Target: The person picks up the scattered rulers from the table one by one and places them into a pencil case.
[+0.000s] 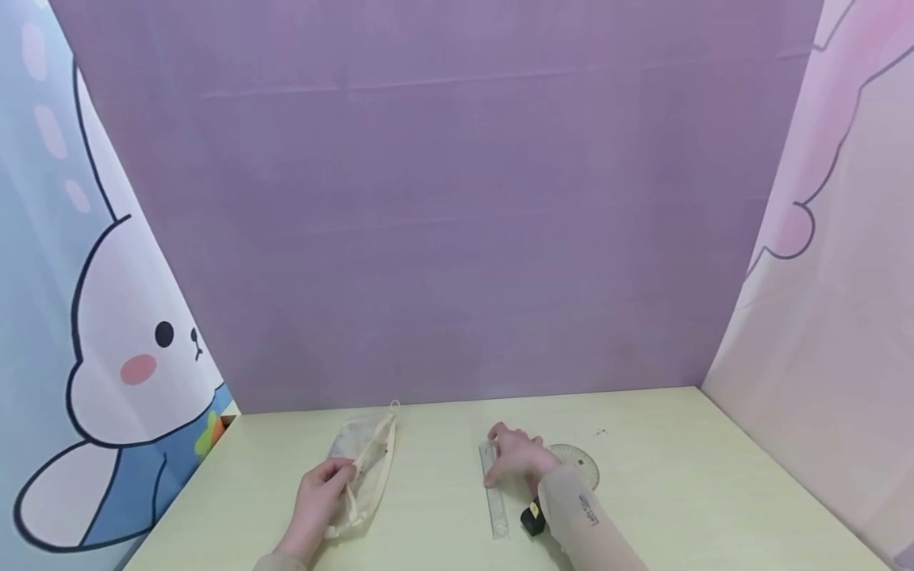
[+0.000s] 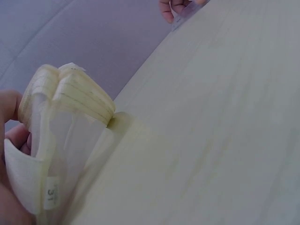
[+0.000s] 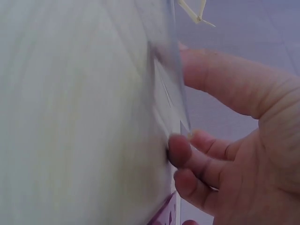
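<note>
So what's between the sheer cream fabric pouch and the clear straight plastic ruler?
Just bare, pale tabletop between the pouch and ruler, seen in the head view.

The bag (image 2: 84,96) is cream, its tag (image 2: 50,192) white with dark digits; the ruler (image 1: 495,503) is colourless, the block (image 1: 532,520) black with a yellow patch. The table (image 1: 643,492) is pale yellow-green with faint grain, the backdrop (image 1: 443,238) purple, the rabbit (image 1: 117,309) white with a pink cheek.
</note>
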Demonstrator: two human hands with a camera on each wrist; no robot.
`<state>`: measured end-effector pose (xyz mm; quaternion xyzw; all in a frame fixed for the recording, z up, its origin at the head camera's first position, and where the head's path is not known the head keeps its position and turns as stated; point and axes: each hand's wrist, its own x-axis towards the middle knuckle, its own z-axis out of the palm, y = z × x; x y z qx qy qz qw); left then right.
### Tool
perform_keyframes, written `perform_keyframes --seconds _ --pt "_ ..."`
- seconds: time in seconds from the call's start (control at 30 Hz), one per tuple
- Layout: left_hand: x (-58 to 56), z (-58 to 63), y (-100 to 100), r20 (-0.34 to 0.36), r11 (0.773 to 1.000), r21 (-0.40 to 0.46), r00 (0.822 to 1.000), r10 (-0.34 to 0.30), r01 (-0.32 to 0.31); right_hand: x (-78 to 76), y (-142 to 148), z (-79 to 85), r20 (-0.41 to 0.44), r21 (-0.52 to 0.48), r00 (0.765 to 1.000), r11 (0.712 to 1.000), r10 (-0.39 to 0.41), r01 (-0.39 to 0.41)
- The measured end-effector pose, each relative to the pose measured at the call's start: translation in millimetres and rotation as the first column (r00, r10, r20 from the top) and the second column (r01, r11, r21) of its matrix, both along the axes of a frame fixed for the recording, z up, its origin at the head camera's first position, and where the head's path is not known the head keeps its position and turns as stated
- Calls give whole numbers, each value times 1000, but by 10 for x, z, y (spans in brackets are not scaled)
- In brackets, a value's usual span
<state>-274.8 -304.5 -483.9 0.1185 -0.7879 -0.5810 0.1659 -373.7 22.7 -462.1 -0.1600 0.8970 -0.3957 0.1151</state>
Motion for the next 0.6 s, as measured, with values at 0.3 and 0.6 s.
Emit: perform_keyframes --seconds 0.3,0.6 --pt "-14 -12 -1 -11 1000 -9 1000 -1 1 -47 15 38 -4 -67 995 993 102 -102" --pt "-7 -22 -10 -1 1000 -4 1000 -11 11 -148 142 18 -5 -171 999 984 41 -42"
